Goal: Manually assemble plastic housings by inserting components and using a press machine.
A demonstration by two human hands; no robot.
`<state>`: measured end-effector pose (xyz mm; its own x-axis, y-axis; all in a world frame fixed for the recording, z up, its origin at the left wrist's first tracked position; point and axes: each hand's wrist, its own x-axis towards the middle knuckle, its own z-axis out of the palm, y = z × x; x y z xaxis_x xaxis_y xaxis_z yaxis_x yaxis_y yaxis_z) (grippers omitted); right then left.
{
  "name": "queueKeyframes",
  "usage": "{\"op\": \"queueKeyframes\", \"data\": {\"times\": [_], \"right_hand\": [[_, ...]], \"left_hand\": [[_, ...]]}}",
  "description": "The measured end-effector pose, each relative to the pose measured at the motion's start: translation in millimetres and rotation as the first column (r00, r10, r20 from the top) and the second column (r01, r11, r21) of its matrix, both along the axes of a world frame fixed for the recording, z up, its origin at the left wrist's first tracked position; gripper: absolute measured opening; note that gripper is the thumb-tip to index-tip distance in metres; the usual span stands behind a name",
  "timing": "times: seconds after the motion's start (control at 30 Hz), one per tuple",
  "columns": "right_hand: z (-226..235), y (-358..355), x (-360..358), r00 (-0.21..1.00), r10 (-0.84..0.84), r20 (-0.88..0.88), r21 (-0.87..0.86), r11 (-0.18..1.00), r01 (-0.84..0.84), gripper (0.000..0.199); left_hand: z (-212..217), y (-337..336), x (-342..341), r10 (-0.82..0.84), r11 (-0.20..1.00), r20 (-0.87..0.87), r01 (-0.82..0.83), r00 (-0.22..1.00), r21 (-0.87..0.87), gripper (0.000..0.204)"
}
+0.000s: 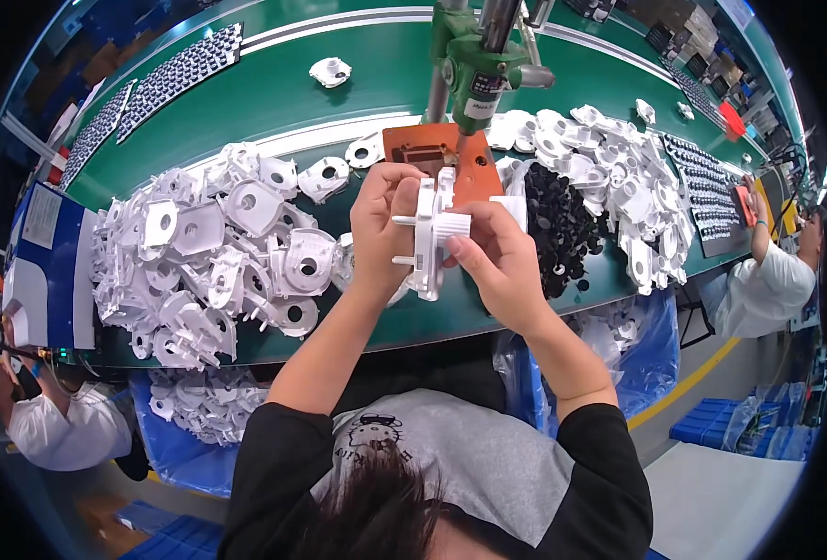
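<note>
Together, left hand (pixel 382 229) and right hand (pixel 493 261) grip tightly a white plastic part (pixel 429 233).

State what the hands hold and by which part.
Both hands grip one white plastic part: left hand on its flat plate's edge, right hand on the ribbed cylindrical stub.

We take the orange fixture (pixel 437 154) as landmark. Left of it, a heap of white parts (pixel 213 252) blocks the table (pixel 264 84); right, black caps (pixel 558 229) and more white housings (pixel 618 177). Above it hangs the green press (pixel 477 65). Beyond it, bare table gives passage.
</note>
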<state>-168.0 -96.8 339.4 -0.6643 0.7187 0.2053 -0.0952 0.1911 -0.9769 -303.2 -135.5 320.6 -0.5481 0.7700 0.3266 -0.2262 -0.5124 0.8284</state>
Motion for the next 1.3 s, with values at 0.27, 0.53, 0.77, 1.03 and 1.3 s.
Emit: {"op": "queueKeyframes", "data": {"times": [0.27,0.53,0.77,1.03,1.3], "right_hand": [[-11,-3,2,1.0,0.021,-0.019,-0.078,0.997,-0.023,0.027],[-17,13,10,0.991,0.094,-0.094,-0.28,0.953,-0.117,0.035],[-12,34,8,0.96,-0.188,-0.206,-0.225,0.964,0.141,0.056],[-11,68,55,0.874,-0.419,0.245,0.459,0.845,0.276,0.024],[-48,113,77,0.632,-0.573,0.523,0.658,0.742,0.128,0.017]], "left_hand": [[-17,-4,7,0.075,0.994,-0.112,-0.084,0.991,-0.074,0.024],[-35,-10,7,0.112,0.966,-0.456,-0.205,0.883,-0.16,0.026],[-19,-20,12,0.035,0.989,-0.606,-0.117,0.795,-0.095,0.04],[-29,25,-48,-0.043,0.939,-0.373,-0.091,0.927,-0.333,0.025],[-60,95,-74,-0.131,0.836,-0.708,-0.306,0.694,-0.455,0.025]]}}
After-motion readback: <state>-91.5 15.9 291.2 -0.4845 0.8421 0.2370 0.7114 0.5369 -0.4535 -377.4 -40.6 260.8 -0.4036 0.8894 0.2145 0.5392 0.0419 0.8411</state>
